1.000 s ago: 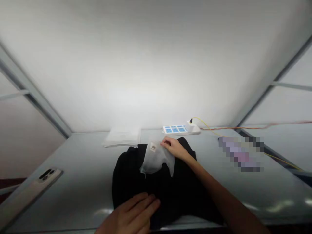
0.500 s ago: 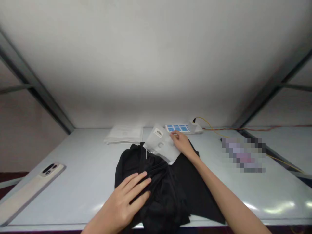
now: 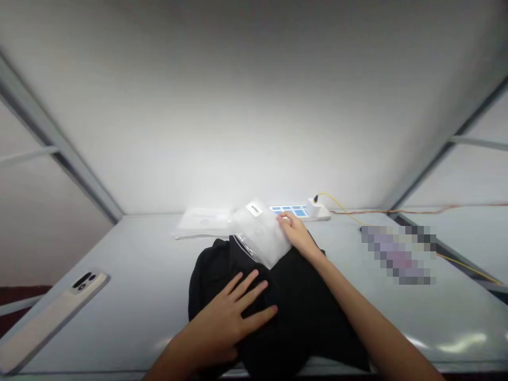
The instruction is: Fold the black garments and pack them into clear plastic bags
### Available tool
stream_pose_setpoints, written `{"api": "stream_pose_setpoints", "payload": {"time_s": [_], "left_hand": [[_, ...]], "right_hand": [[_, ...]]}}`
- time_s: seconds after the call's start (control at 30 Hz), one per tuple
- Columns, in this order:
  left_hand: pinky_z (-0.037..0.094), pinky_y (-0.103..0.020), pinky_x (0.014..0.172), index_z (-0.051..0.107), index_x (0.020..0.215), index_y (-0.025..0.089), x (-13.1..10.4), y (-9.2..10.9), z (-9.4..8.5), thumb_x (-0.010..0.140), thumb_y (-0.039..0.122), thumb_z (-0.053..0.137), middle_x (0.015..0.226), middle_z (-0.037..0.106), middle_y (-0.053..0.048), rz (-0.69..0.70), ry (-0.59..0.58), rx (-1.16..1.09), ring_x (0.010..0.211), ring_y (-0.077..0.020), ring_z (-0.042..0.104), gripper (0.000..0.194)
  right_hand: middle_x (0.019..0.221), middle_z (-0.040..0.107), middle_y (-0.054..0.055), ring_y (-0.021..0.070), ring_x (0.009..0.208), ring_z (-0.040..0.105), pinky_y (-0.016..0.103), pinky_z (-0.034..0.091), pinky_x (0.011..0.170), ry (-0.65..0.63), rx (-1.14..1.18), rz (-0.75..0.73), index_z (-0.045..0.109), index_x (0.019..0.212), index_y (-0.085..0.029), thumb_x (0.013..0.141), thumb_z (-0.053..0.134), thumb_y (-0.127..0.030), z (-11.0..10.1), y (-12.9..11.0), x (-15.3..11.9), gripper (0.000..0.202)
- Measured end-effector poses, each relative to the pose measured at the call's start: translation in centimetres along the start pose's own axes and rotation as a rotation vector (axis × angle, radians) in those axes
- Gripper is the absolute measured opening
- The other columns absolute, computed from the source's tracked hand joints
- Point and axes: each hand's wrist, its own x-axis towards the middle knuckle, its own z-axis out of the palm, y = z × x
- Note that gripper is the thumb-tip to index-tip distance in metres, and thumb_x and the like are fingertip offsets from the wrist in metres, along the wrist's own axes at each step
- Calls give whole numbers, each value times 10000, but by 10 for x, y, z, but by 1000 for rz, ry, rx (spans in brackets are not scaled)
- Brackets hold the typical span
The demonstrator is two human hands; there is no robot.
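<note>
My left hand (image 3: 234, 317) lies with spread fingers on a black cloth garment (image 3: 293, 307) near the front of the table. Beyond that hand, a frosted plastic bag (image 3: 264, 238) with a barcode label on its far corner rests over the garment's far part. Its zip-like edge faces the garment on the near left side. With closed fingers my right hand (image 3: 296, 230) holds the bag's right edge; the fingertips are partly hidden. My right forearm stretches across the garment's right side.
A stack of white plastic bags (image 3: 204, 222) lies at the back left. Behind my right hand is a white power strip (image 3: 321, 216) with a yellow cable (image 3: 337, 200). A long pale phone-like object (image 3: 55, 323) lies left; a blurred-out item (image 3: 397, 256) is on the right.
My left hand has moved right and its fingers have spread wider. The garment's bunched folds look flatter. My right hand stays at the bag's edge, and the picture is brighter at the back.
</note>
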Motion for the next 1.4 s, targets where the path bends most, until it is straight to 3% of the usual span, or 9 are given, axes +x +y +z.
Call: {"api": "stream_pose_setpoints", "payload": {"time_s": [0.23,0.57,0.77,0.87,0.97,1.07,1.17,1.3,1.4], "left_hand": [[245,-631,1222,277,1596,276,-12,4,16,769,249,748,1660,285,-157,30,67,-29,1556,-370,164,952],[403,-471,1188,457,1503,333,-7,-3,26,965,301,639,1538,521,-61,49,306,141,1497,-285,368,569],[432,-458,1169,449,1508,321,-7,-4,37,991,248,603,1530,529,-59,51,345,213,1492,-283,377,544],[434,-481,1162,434,1518,286,-8,-4,36,972,215,623,1579,458,-107,37,316,189,1511,-314,330,582],[419,-531,1162,440,1510,228,-9,-3,32,933,169,648,1622,372,-149,11,255,117,1526,-352,280,616],[344,-581,1198,387,1535,175,-12,1,27,862,85,639,1649,316,-138,-39,173,5,1548,-354,206,724],[313,-552,1229,266,1599,201,-16,6,25,776,4,585,1666,287,-112,-157,235,-124,1559,-320,185,904],[382,-453,1214,140,1636,276,-16,9,30,791,-53,438,1668,295,-85,-409,554,-179,1530,-265,299,954],[369,-543,1205,80,1643,289,-6,12,39,820,-47,412,1663,296,-107,-624,703,-88,1538,-308,266,948]], "right_hand": [[688,600,-19,166,593,551,249,425,541,-62,40,-112,587,1069,-196,967,364,-499,20,-16,46,390],[1026,719,74,209,941,643,341,487,889,-293,-97,-624,676,1093,-200,993,493,-271,97,-108,132,220],[1522,498,154,268,1429,407,470,291,1196,-268,-176,-842,520,1446,-199,1009,485,-247,129,-121,94,441],[1617,385,158,309,1511,308,533,218,1232,-480,-248,-913,434,1534,-215,976,599,-426,146,-107,64,619],[1604,397,163,325,1505,333,554,238,1224,-698,-292,-784,498,1498,-213,962,620,-483,156,-98,57,613],[1614,387,123,269,1515,322,519,224,1240,-662,-260,-704,416,1551,-231,1047,455,-458,136,-103,62,555],[1603,425,92,219,1498,358,446,233,1253,-465,-84,-611,406,1556,-211,1084,332,-422,82,-113,45,522],[1404,642,79,240,1320,564,444,398,1161,-358,-99,-468,605,1390,-236,1065,380,-471,-6,-121,-28,459],[1376,651,87,263,1286,569,461,432,1121,-283,-206,-378,618,1371,-249,1028,486,-470,-44,-126,-92,429]]}}
